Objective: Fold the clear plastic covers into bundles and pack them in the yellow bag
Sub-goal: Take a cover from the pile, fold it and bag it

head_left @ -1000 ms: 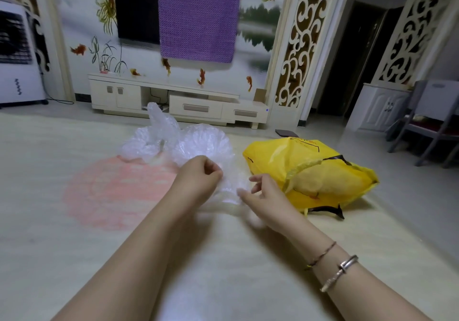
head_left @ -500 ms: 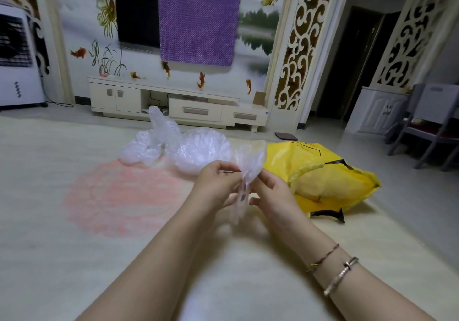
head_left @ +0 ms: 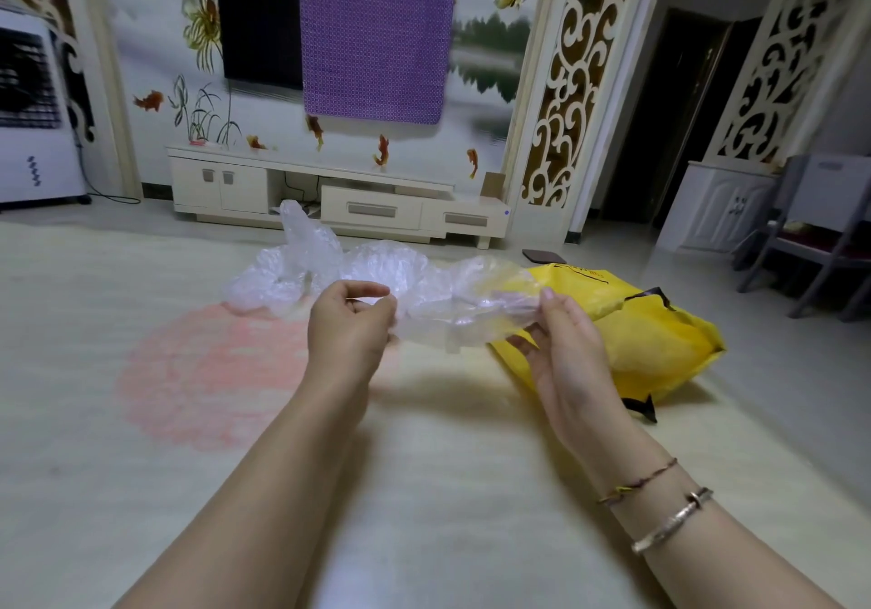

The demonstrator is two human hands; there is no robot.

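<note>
A clear plastic cover [head_left: 464,309] is stretched sideways in the air between both hands. My left hand [head_left: 349,325] pinches its left end with curled fingers. My right hand [head_left: 558,335] grips its right end, thumb up over the plastic. Behind them a pile of crumpled clear plastic covers [head_left: 301,264] lies on the pale rug. The yellow bag [head_left: 660,339] lies on its side on the floor at the right, partly behind my right hand and the held cover, with a black handle strap at its near edge.
A pink round patch [head_left: 207,372] marks the pale rug. A low white TV cabinet [head_left: 339,198] stands along the far wall. A white cooler [head_left: 33,113] is at far left. Grey chairs [head_left: 820,240] stand at the right. A small dark flat object [head_left: 544,255] lies behind the bag.
My hands lifted one cover off the rug, met in the middle, then moved apart. The cover now stretches wide between them, reaching in front of the yellow bag.
</note>
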